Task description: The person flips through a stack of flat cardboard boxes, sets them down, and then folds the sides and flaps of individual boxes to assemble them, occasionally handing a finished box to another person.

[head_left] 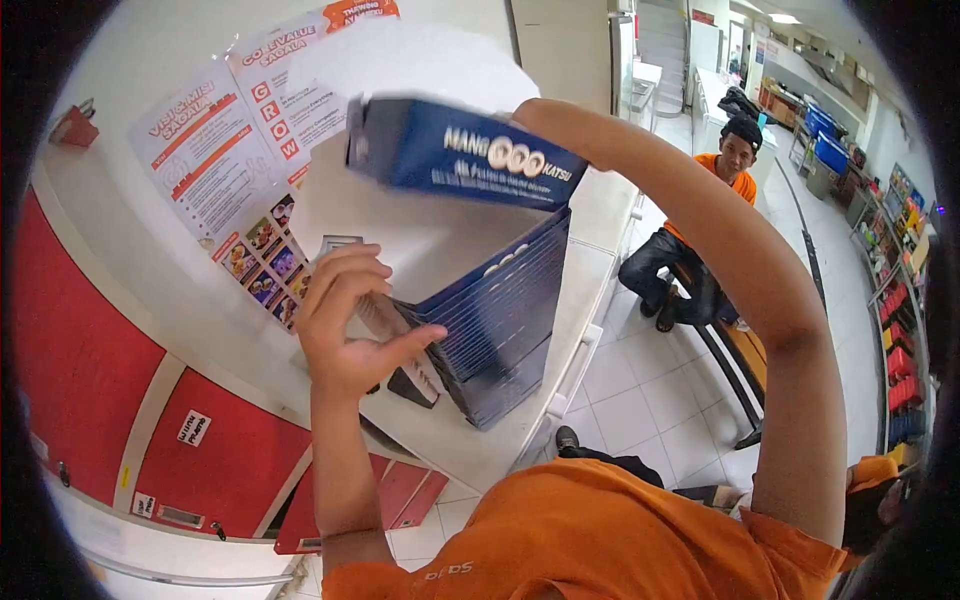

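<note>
A dark navy carton (pixel 410 155) printed "Mango Katsu" is tilted above a stack of matching navy cartons (pixel 510 320), which are nested one in another on a white counter. My right hand (pixel 565 130) grips the raised carton at its upper right edge; most of its fingers are behind the carton. At the near left corner of the stack, my left hand (pixel 350 315) has its fingers spread and its thumb against or just over the cartons' edges. The raised carton's left end is blurred.
Printed posters (pixel 215 150) hang on the wall behind the white counter (pixel 590 260). Red locker doors (pixel 215 450) line the left. A person in an orange shirt (pixel 740 175) sits on a bench to the right; another person (pixel 870 500) is partly visible behind my right arm.
</note>
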A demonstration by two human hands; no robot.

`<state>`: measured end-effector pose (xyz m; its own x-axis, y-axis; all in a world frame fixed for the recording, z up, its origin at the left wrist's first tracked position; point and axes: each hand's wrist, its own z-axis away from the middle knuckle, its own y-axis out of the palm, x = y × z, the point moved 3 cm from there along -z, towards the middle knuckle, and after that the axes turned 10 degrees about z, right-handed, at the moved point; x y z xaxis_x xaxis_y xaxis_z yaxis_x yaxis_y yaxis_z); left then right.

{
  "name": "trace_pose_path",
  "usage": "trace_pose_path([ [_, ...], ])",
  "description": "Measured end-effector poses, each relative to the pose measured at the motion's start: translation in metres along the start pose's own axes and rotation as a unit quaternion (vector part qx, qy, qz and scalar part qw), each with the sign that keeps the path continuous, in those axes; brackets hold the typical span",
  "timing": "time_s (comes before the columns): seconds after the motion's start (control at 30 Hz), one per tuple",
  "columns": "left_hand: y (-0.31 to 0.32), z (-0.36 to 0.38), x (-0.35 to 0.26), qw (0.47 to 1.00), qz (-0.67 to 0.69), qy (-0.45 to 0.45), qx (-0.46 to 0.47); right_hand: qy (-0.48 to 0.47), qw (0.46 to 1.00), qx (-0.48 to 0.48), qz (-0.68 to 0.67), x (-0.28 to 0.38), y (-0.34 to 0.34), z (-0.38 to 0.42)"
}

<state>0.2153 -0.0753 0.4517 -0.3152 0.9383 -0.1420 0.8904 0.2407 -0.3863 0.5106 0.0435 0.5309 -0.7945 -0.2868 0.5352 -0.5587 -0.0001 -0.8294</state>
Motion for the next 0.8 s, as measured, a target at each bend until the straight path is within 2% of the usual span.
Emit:
trace_pose_path([
  [0.07, 0.000, -0.001, 0.000, 1.000, -0.003, -0.002, -0.003, -0.101, 0.979, -0.043, 0.171, -0.004, -0.005, -0.009],
  [0.17, -0.004, -0.004, -0.001, 0.999, -0.034, -0.037, 0.005, -0.258, 0.873, -0.095, 0.404, -0.002, 0.009, -0.022],
  [0.2, -0.006, -0.007, -0.001, 0.998, -0.043, -0.038, 0.001, -0.200, 0.892, -0.087, 0.395, 0.004, 0.012, -0.018],
  [0.3, -0.005, -0.008, 0.002, 0.998, -0.037, -0.053, -0.012, -0.207, 0.881, -0.087, 0.416, 0.015, 0.015, -0.014],
  [0.37, -0.005, -0.006, 0.004, 0.998, -0.030, -0.044, -0.018, -0.175, 0.893, -0.055, 0.412, 0.021, 0.019, -0.016],
  [0.47, -0.004, -0.007, -0.013, 0.998, -0.055, 0.009, 0.013, -0.136, 0.898, -0.056, 0.415, 0.027, 0.022, -0.016],
  [0.53, -0.001, -0.003, -0.020, 0.997, -0.067, 0.042, 0.021, -0.100, 0.943, -0.060, 0.313, 0.028, 0.022, -0.005],
  [0.6, 0.000, 0.001, -0.022, 0.999, -0.048, 0.001, 0.022, -0.090, 0.937, -0.053, 0.334, 0.027, 0.024, -0.012],
  [0.67, 0.001, -0.001, -0.022, 0.999, -0.047, 0.009, 0.008, -0.079, 0.930, -0.049, 0.355, 0.023, 0.025, -0.025],
  [0.73, 0.003, -0.003, -0.028, 0.999, -0.044, 0.015, 0.000, -0.130, 0.878, -0.052, 0.458, 0.016, 0.031, -0.040],
  [0.77, 0.003, -0.005, -0.030, 0.999, 0.007, -0.051, -0.015, -0.121, 0.880, -0.051, 0.456, 0.012, 0.031, -0.041],
  [0.8, 0.004, -0.005, -0.028, 0.991, 0.055, -0.119, -0.029, -0.158, 0.877, -0.096, 0.443, 0.012, 0.032, -0.041],
])
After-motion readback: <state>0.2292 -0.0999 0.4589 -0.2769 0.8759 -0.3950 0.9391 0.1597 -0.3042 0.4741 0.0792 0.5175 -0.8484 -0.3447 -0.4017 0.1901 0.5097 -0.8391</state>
